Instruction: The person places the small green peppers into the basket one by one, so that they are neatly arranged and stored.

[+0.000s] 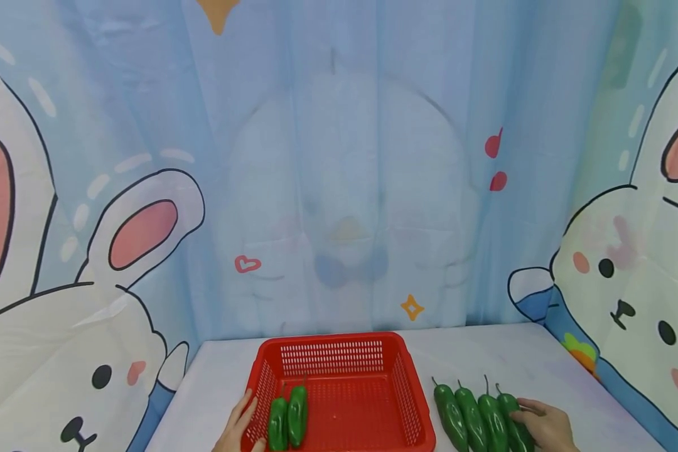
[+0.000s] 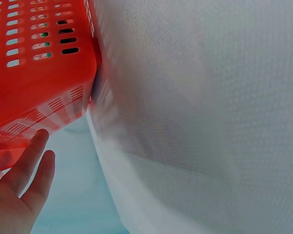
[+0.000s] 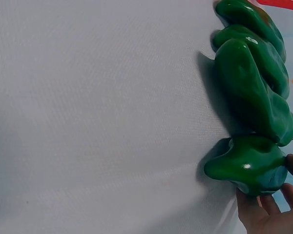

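A red plastic basket [image 1: 347, 402] sits on the white table, with two green peppers [image 1: 297, 414] lying side by side along its left inside. My left hand [image 1: 238, 427] holds the basket's left rim, fingers along the outside wall and thumb over the edge. In the left wrist view the fingers [image 2: 35, 168] reach along the slotted wall. Several glossy green peppers lie in a row right of the basket. My right hand [image 1: 545, 427] pinches the rightmost pepper [image 1: 514, 417] between thumb and fingers. The right wrist view shows this pepper [image 3: 251, 165] beside the others.
The white table [image 1: 474, 348] extends behind and to the right of the basket. A light blue curtain [image 1: 339, 157] with cartoon rabbits hangs behind the table and along both sides.
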Demonstrator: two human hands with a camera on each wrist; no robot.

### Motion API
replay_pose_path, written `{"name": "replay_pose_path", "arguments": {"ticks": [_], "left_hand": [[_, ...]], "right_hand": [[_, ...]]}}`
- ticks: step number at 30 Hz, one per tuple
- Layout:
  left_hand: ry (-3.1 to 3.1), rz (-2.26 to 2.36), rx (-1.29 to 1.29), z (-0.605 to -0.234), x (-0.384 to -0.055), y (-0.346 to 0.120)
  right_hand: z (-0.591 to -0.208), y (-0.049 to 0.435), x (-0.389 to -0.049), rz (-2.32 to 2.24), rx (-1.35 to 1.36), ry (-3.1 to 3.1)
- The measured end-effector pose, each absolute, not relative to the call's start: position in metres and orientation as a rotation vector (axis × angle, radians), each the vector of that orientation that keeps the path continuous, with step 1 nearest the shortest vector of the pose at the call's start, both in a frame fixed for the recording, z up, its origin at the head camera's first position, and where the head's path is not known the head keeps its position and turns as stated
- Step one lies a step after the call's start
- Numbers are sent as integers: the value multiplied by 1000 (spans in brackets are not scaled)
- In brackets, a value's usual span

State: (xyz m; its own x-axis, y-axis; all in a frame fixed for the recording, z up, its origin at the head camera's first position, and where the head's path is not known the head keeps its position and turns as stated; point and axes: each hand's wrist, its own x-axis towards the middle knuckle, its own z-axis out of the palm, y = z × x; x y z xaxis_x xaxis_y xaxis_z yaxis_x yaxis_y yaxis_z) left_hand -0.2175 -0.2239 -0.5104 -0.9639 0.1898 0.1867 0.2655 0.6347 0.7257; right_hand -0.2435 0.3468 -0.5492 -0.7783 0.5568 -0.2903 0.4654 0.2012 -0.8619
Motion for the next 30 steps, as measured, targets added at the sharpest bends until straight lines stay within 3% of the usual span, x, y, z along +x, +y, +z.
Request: {"name": "replay_pose_path", "arguments": {"ticks": [12,30], "left_hand": [[-2703,-1162,-367,-509,-217,-223],[-2710,-1187,-434,-512,-218,-225]], "right_hand": [[-528,360,-248,1815,-933,-2296],[-470,328,-235,1897,-680,-2297]]}}
